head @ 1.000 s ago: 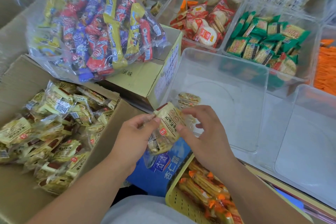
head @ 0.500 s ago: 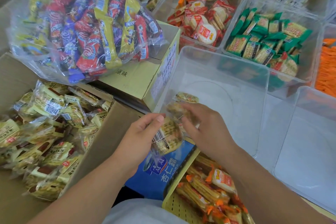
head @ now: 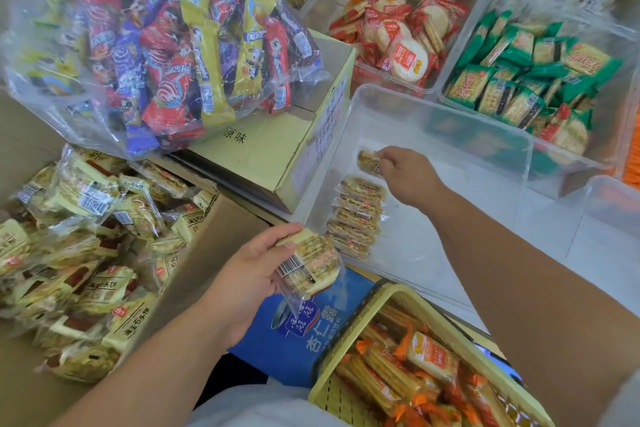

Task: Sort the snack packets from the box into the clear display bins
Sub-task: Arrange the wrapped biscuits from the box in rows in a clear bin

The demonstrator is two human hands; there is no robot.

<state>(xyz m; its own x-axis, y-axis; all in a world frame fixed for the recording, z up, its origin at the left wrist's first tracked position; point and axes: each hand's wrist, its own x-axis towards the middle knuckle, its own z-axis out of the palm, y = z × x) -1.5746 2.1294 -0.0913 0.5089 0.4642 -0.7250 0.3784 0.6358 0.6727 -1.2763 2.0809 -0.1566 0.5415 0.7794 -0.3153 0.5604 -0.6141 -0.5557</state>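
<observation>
Biscuit packets point(head: 360, 215): short row in clear bin point(head: 450, 114); right grip point(head: 408, 177) pinches one inside, left grip point(head: 249, 274) holds one outside; cardboard box point(head: 211, 246) mostly full.

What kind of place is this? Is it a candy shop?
Probably a snack shop or its stockroom. Clear bins hold sorted green packets and red packets, a cardboard box brims with yellow packets, and the left hand and right hand each hold a yellow packet.

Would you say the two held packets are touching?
Apart: head view shows right hand gripping right packet well clear of left packet in left hand.
</observation>
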